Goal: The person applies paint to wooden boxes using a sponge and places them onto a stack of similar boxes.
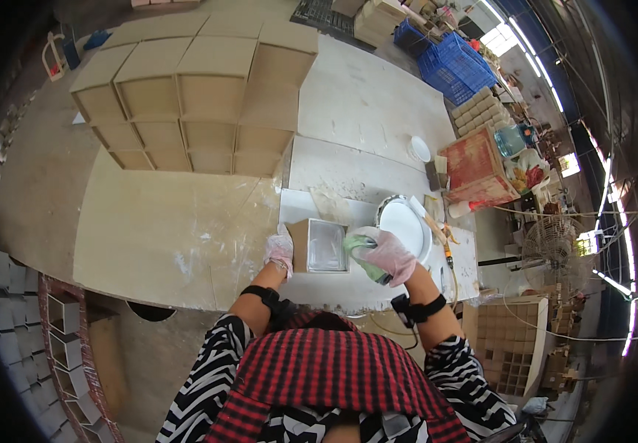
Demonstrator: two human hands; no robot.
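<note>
A small open-topped brown cardboard box (299, 245) with a whitish, shiny inside stands at the table's near edge. My left hand (278, 251), in a white and pink glove, is closed against the left side of this box; its fingertips are partly hidden. Just right of the box, my right hand (394, 257) in a similar glove is closed around a crumpled green cloth (361, 244). A dark tip pokes out below that hand. Behind it stands a round white tub (405, 223) with a smeared rim, and a flat brush (423, 213) lies across its right side.
Stacked brown boxes (212, 96) rise at the far left of the table (178, 236). A small white cup (419, 148) and a red-stained crate (477, 166) are at the right. Near the tub lies a yellow-handled tool (448, 251) with a hose. Blue crates (455, 66) stand farther back.
</note>
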